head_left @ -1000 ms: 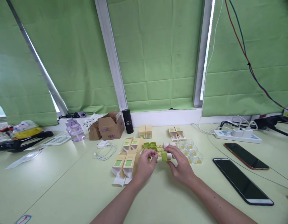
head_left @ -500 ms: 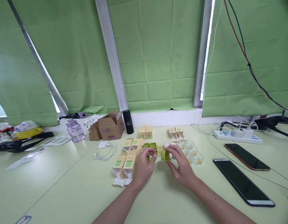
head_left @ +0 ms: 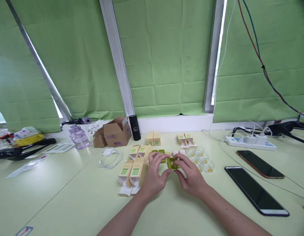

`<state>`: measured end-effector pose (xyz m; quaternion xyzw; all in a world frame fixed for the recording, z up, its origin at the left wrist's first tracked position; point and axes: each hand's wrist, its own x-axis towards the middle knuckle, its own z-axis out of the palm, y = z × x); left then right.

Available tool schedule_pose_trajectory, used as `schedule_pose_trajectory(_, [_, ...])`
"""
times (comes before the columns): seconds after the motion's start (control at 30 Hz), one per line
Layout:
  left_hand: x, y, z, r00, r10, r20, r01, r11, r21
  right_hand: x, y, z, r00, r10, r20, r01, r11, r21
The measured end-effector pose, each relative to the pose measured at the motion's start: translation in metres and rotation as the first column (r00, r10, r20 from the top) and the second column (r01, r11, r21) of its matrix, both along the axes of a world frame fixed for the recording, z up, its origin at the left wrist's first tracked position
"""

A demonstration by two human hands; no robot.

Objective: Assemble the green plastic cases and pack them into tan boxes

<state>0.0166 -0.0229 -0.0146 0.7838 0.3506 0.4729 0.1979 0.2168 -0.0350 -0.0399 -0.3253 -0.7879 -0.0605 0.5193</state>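
A small squarish olive-green cup, its hollow side toward me, is held above the table. My right hand grips it from the right, with fingertips over its rim and inside. My left hand pinches the cup's left side with the thumb low on its edge. Other green cups stand behind my left hand, partly covered by it. Just beyond the held cup are small white rounded pieces. Clear plastic cups with yellow spots inside sit right of my right hand.
Cream boxes with green labels stand left of my left hand, flaps open. More boxes stand behind and at the back right. Two phones, a power strip, a cardboard box and a black bottle surround these.
My left hand has moved right to meet the green cup. The cup has turned so its hollow side faces me, and my right fingers now reach into it.
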Motion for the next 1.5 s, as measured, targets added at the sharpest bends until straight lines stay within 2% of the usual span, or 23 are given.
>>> schedule_pose_trajectory(0.37, [0.0023, -0.0007, 0.0010, 1.000, 0.012, 0.008, -0.012, 1.000, -0.025, -0.0020, -0.0019, 0.0020, 0.998, -0.042, 0.038, 0.039, 0.997, 0.073])
schedule_pose_trajectory(0.9, [0.0042, -0.0006, 0.0011, 0.998, 0.041, 0.037, -0.040, 0.999, -0.030, -0.0017, -0.0003, 0.0004, 0.996, -0.027, 0.088, 0.022, 0.998, 0.055])
schedule_pose_trajectory(1.17, [0.0028, -0.0001, 0.0004, 0.999, 0.039, 0.030, -0.038, 0.999, -0.035, -0.0014, 0.0008, -0.0011, 0.999, -0.021, 0.031, 0.020, 0.998, 0.056])
schedule_pose_trajectory(1.5, [0.0033, -0.0009, 0.0015, 0.998, 0.052, 0.024, -0.051, 0.999, -0.019, -0.0023, -0.0002, 0.0018, 0.999, -0.017, 0.046, 0.014, 0.998, 0.066])
